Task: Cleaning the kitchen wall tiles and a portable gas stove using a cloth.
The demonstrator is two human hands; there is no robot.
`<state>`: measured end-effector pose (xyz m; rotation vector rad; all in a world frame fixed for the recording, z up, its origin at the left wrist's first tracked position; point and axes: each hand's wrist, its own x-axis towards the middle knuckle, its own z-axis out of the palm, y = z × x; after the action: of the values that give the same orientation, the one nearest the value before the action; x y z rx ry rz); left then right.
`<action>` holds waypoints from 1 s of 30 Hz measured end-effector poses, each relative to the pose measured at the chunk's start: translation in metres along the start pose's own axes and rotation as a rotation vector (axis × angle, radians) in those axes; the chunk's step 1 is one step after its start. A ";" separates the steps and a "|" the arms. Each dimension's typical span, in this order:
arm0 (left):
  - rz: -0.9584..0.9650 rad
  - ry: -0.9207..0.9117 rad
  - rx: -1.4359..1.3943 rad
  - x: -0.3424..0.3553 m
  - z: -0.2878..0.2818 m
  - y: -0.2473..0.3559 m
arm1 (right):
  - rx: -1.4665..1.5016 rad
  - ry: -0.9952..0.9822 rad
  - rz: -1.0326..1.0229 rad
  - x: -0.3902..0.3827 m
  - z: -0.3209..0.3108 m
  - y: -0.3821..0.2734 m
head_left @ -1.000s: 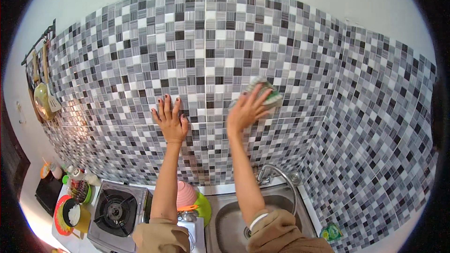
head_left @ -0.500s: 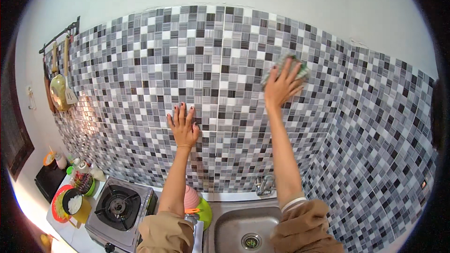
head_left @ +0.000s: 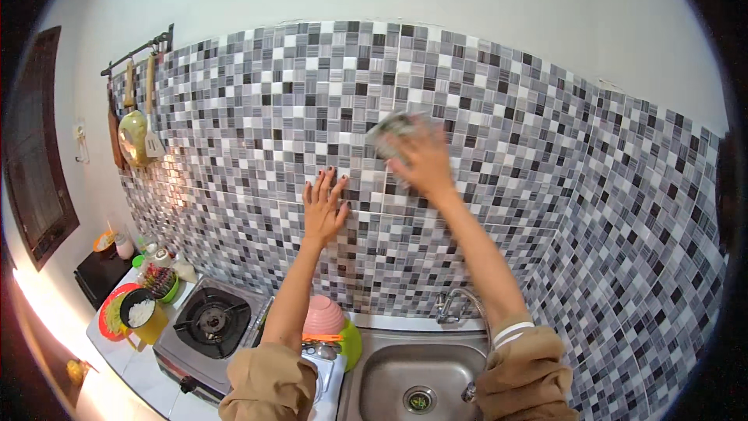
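Observation:
My left hand [head_left: 323, 213] rests flat against the grey, black and white mosaic-tiled wall [head_left: 312, 101], its fingers stretched upward and apart, with nothing in it. Higher up and to the right, my right hand [head_left: 421, 157] holds a greyish-green cloth [head_left: 386, 134] pressed to the tiles. Motion smears the fingers and the cloth, and the palm hides part of it. Both arms reach up over the counter in rolled brown sleeves.
Below my right arm lies a steel sink [head_left: 425, 359] with a tap [head_left: 449, 308]. Pink bowls [head_left: 323, 316] stand beside it. Further left are a gas stove [head_left: 212, 323] and a yellow pot of rice [head_left: 148, 323]. Utensils hang from a black rail [head_left: 140, 51].
My right hand has swept the cloth leftward across the tiles, closer to my left hand. The left hand stays flat on the wall. The whole view has shifted slightly.

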<state>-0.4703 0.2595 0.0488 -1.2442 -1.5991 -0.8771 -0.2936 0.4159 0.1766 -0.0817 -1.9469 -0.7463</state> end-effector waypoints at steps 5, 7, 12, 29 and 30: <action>0.002 -0.220 0.070 -0.007 -0.046 -0.031 | -0.249 0.345 0.661 0.011 -0.018 0.057; -0.134 -0.198 0.160 -0.012 -0.060 -0.050 | -0.255 0.353 0.872 0.021 -0.010 0.050; -0.279 -0.314 0.304 -0.019 -0.077 -0.088 | -0.160 0.217 0.492 0.036 0.030 -0.037; -0.213 -0.353 0.227 -0.026 -0.098 -0.233 | -0.191 0.340 1.151 -0.002 0.076 -0.129; -0.212 -0.372 0.212 -0.027 -0.096 -0.236 | -0.254 0.343 1.163 0.010 0.086 -0.143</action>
<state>-0.6750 0.1062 0.0549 -1.1466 -2.0917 -0.6037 -0.4184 0.3435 0.0923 -1.0614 -1.1576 -0.1746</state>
